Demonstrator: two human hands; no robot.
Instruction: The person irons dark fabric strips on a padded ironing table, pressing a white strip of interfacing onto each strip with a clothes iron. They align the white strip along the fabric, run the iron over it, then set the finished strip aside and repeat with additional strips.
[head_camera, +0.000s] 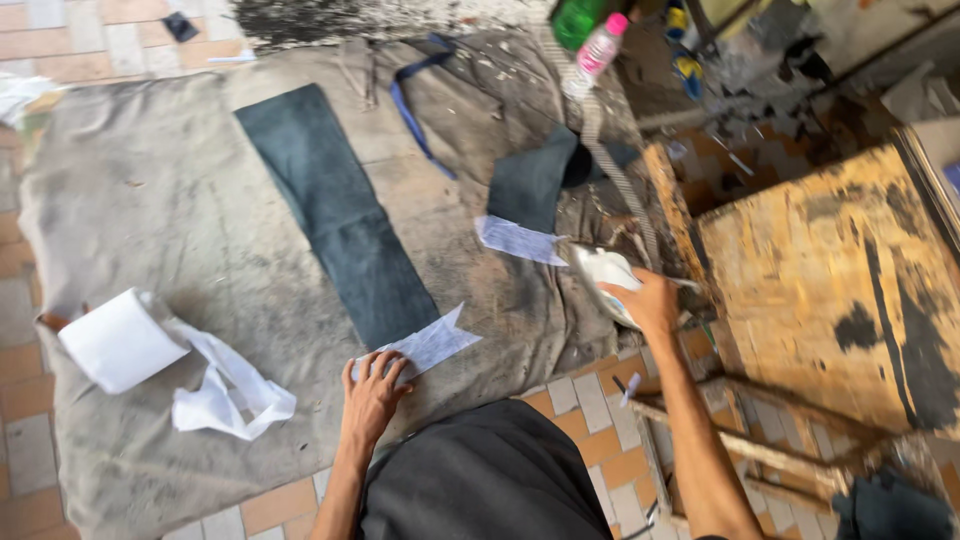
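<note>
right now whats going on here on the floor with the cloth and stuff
A person works over a dirty grey cloth spread on the tiled floor. Their left hand presses a white paper strip at the end of a long dark fabric piece. Their right hand grips a white sheet beside a worn wooden box. A white roll lies unrolled nearby.

Single head camera, steep downward look, close over hands and grey floor cloth (150, 200).

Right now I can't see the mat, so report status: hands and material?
Left hand flat on white paper strip at end of dark fabric strip. Right hand gripping white piece. Tissue roll lying apart.
</note>
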